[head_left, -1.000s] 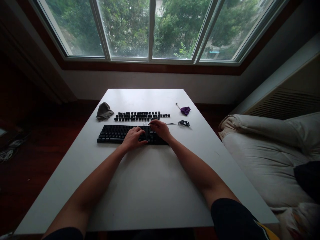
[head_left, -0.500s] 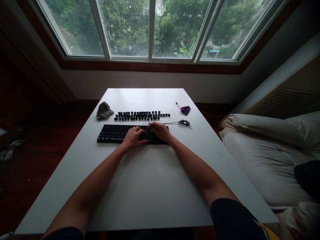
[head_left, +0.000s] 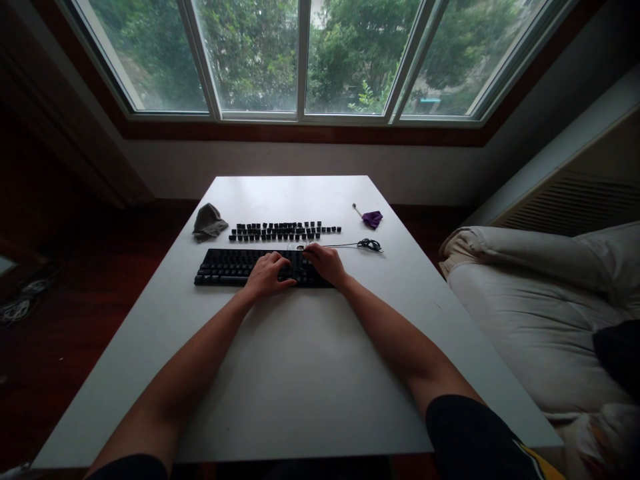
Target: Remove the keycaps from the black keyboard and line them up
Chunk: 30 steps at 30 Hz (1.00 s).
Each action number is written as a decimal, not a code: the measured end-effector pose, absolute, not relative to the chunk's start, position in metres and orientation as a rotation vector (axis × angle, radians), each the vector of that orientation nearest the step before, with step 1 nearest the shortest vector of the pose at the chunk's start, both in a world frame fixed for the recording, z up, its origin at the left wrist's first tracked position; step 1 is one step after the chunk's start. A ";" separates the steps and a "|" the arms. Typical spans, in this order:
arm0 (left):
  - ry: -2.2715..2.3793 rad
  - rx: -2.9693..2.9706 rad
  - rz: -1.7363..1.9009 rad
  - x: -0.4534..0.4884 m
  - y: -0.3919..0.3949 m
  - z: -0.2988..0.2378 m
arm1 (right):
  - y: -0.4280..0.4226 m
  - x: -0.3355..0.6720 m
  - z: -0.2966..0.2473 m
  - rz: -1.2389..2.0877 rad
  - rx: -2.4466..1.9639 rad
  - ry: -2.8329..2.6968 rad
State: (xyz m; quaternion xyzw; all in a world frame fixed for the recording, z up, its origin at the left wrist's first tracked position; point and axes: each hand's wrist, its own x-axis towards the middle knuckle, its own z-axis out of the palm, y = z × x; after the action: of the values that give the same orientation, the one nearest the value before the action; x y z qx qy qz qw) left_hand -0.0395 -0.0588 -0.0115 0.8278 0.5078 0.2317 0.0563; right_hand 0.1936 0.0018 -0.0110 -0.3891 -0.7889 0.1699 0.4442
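Note:
A black keyboard [head_left: 225, 267] lies across the middle of the white table [head_left: 300, 373]. My left hand [head_left: 267, 275] rests on top of the keys near the keyboard's centre, fingers lying loosely over them and holding nothing. My right hand [head_left: 326, 263] sits on the keyboard's right part, its fingers bent and pinched together at the far edge. A small clear object [head_left: 294, 246] lies beside those fingertips; what they hold is hidden. Rows of loose black keycaps [head_left: 283, 231] lie just beyond the keyboard.
A crumpled grey cloth [head_left: 209, 222] lies at the far left of the table. A small purple-tipped brush [head_left: 371, 217] and a coiled black cable [head_left: 369, 245] lie at the far right. A white cushioned seat [head_left: 530, 313] stands to the right. Windows fill the far wall.
My right hand has shifted slightly right and nearer along the keyboard's far edge. My left hand and the other objects have stayed put.

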 end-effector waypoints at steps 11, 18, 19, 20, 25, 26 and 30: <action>1.548 2.469 0.762 -0.038 -0.060 -0.010 | 0.001 0.195 0.014 0.724 -0.994 -1.630; 1.554 2.307 1.021 -0.031 -0.063 -0.005 | -0.009 0.179 0.013 0.817 -0.991 -1.713; 1.536 2.290 1.041 -0.030 -0.064 -0.004 | -0.010 0.177 0.013 0.840 -0.977 -1.721; 1.515 2.274 1.056 -0.029 -0.064 -0.003 | -0.012 0.176 0.012 0.862 -0.958 -1.728; 1.405 2.188 1.097 -0.025 -0.063 -0.003 | -0.018 0.170 0.009 0.923 -0.904 -1.742; 1.377 2.167 1.107 -0.025 -0.063 -0.004 | -0.018 0.169 0.009 0.935 -0.902 -1.738; 1.268 2.098 1.135 -0.024 -0.063 -0.004 | -0.017 0.167 0.008 1.001 -0.904 -1.715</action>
State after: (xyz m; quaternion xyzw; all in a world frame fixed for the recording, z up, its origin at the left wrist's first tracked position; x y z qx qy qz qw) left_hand -0.0243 -0.0632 -0.0040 0.7579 0.4580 0.4099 0.2186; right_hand 0.1674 -0.0172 0.0079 -0.3675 -0.6972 0.4069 0.4617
